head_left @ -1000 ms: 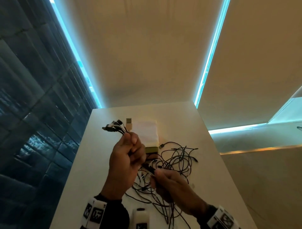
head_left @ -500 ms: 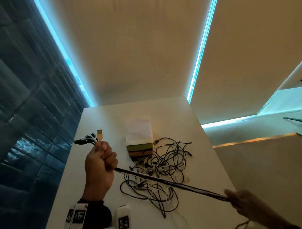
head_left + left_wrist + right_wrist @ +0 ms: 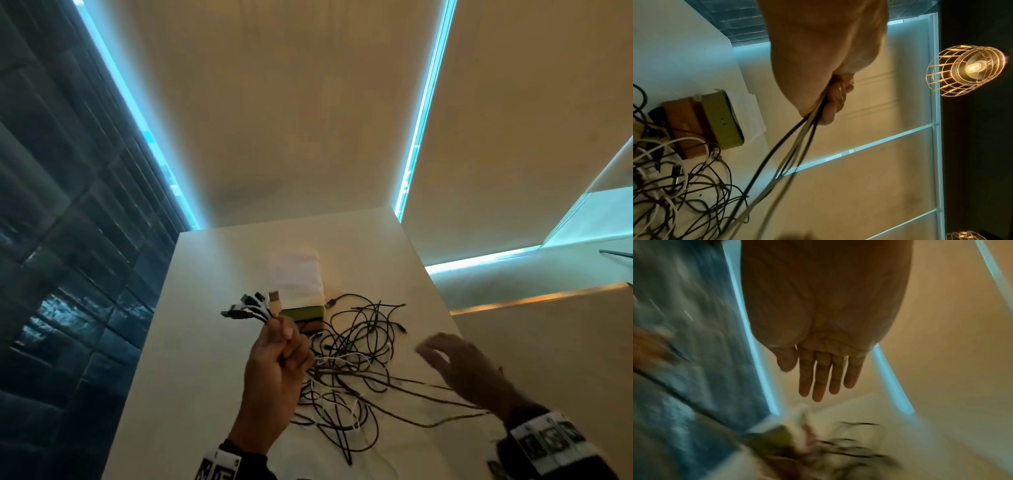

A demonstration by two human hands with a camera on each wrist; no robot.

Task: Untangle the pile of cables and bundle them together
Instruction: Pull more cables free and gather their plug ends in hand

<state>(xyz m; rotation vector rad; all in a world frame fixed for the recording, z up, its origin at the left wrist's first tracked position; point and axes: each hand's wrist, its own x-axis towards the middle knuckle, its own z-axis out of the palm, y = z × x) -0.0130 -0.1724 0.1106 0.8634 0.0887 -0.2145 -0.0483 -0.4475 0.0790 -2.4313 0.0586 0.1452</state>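
Observation:
A tangle of black and white cables (image 3: 356, 356) lies on the white table (image 3: 205, 342). My left hand (image 3: 277, 363) is raised above the table's left side and grips a bunch of cable ends; their plugs (image 3: 250, 308) fan out above the fist. In the left wrist view the gripped cables (image 3: 789, 146) run down from my left hand (image 3: 830, 100) to the pile (image 3: 674, 186). My right hand (image 3: 455, 366) hovers to the right of the pile, fingers straight and empty. The right wrist view shows my right hand (image 3: 824, 374) with outstretched fingers over the blurred pile (image 3: 838, 451).
A stack of flat boxes (image 3: 301, 308), white, green and brown, sits behind the pile, also seen in the left wrist view as the boxes (image 3: 705, 123). A dark tiled wall (image 3: 51, 274) runs along the table's left. A wire-cage lamp (image 3: 966, 69) hangs overhead.
My right hand, which slid along the cables out to the far right, has let them go and come back toward the pile, open. The left hand moved right with the plug ends.

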